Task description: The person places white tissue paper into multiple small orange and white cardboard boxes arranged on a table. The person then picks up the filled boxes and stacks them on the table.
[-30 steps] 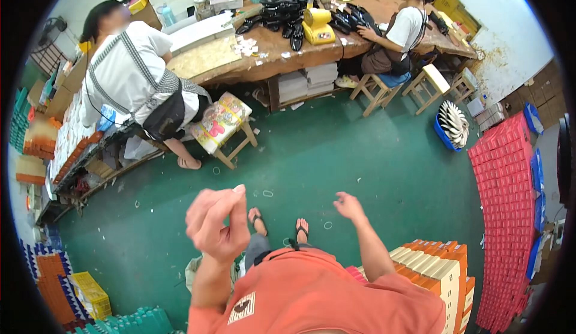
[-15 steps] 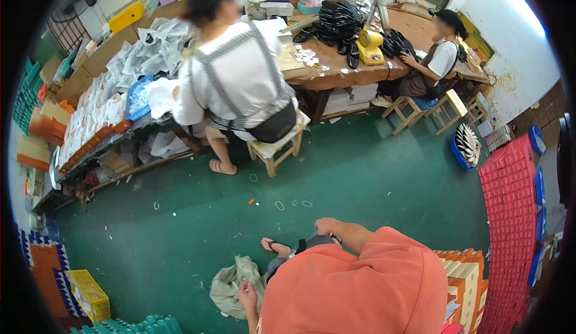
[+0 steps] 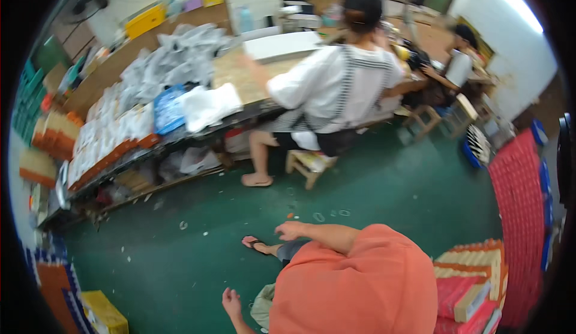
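My left hand hangs low over the green floor, its fingers loosely bent and apart, holding nothing. Between that forearm and my orange shirt shows a pale green cloth sack, mostly hidden by my body. My right hand reaches forward across my front, fingers relaxed and apart, with nothing visible in it. Below it, my foot in a black flip-flop is on the floor.
A long workbench ahead bears bagged goods and a blue packet. A co-worker leans over it beside a wooden stool; another person sits farther right. Red stacks and a yellow crate flank me.
The view has shifted, and the co-worker in white has risen off the stool and leans rightward. My right hand has left my knee; my left hand has moved away from the sack.
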`<action>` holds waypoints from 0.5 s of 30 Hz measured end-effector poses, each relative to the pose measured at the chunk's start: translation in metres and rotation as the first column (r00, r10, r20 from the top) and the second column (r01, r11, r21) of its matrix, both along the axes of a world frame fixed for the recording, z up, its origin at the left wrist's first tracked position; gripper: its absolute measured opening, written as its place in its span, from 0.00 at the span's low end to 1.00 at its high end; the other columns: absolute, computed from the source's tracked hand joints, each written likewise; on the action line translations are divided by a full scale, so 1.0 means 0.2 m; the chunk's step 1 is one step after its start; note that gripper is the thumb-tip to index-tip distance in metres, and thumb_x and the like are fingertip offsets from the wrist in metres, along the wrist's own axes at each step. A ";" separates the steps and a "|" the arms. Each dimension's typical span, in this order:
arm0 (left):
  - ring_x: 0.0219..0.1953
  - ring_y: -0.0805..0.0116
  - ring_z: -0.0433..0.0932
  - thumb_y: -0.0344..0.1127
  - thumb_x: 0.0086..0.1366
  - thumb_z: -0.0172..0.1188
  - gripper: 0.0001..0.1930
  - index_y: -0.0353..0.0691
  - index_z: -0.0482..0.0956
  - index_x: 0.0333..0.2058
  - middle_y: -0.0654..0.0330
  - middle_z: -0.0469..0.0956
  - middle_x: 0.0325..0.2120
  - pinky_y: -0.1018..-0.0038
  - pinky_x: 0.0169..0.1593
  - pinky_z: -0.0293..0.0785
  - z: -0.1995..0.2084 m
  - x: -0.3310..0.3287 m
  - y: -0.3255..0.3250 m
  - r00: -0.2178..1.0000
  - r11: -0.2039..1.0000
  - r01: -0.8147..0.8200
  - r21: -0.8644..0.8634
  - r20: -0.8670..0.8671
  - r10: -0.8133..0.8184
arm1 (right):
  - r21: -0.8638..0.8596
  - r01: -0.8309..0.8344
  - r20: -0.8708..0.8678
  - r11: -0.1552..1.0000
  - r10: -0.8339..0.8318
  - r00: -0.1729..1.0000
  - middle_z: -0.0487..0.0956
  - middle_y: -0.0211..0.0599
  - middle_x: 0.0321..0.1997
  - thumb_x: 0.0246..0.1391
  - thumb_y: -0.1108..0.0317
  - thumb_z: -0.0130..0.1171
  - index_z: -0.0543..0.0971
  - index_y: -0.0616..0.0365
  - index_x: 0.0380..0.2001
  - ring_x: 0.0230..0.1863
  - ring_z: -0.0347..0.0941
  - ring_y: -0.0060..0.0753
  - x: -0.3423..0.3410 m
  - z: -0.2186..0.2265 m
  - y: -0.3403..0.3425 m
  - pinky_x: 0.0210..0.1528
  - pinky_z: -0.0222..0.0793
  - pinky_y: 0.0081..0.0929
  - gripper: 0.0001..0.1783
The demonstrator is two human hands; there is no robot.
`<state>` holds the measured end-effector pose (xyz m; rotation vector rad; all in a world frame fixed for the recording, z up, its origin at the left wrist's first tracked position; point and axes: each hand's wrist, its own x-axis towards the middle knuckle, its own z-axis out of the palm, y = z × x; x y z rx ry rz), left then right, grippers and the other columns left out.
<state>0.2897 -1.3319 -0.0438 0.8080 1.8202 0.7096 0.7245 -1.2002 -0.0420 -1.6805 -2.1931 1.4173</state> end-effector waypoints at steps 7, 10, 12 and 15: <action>0.42 0.61 0.83 0.40 0.64 0.63 0.22 0.36 0.77 0.54 0.51 0.83 0.43 0.68 0.46 0.78 -0.11 -0.58 0.49 0.966 0.981 0.151 -0.123 -0.193 -0.173 | -0.419 0.035 0.378 0.907 0.140 0.915 0.80 0.48 0.54 0.47 0.60 0.56 0.78 0.54 0.56 0.55 0.77 0.50 -0.23 -0.47 0.52 0.57 0.72 0.42 0.29; 0.40 0.60 0.83 0.40 0.66 0.61 0.21 0.34 0.77 0.53 0.53 0.84 0.39 0.70 0.42 0.79 -0.05 -0.83 0.49 0.989 0.988 -0.133 -0.077 -0.078 0.127 | -0.513 -0.024 0.391 0.858 0.258 0.884 0.80 0.48 0.54 0.46 0.62 0.56 0.78 0.55 0.55 0.56 0.76 0.51 -0.59 -0.45 0.85 0.59 0.72 0.41 0.29; 0.39 0.59 0.83 0.39 0.67 0.59 0.19 0.34 0.77 0.52 0.54 0.84 0.40 0.72 0.39 0.79 -0.05 -0.96 0.48 0.952 0.941 -0.305 -0.148 -0.018 0.306 | -0.373 -0.078 0.345 0.924 0.216 0.914 0.81 0.49 0.52 0.48 0.61 0.57 0.78 0.56 0.54 0.55 0.77 0.51 -0.83 -0.41 1.09 0.59 0.72 0.40 0.28; 0.38 0.59 0.83 0.39 0.68 0.57 0.18 0.35 0.78 0.51 0.54 0.84 0.39 0.70 0.38 0.79 -0.10 -1.14 0.51 0.867 0.820 -0.462 -0.338 0.022 0.498 | -0.226 -0.077 0.231 0.971 0.130 0.964 0.82 0.48 0.50 0.49 0.58 0.59 0.79 0.54 0.53 0.54 0.78 0.51 -1.29 -0.27 1.59 0.58 0.72 0.41 0.27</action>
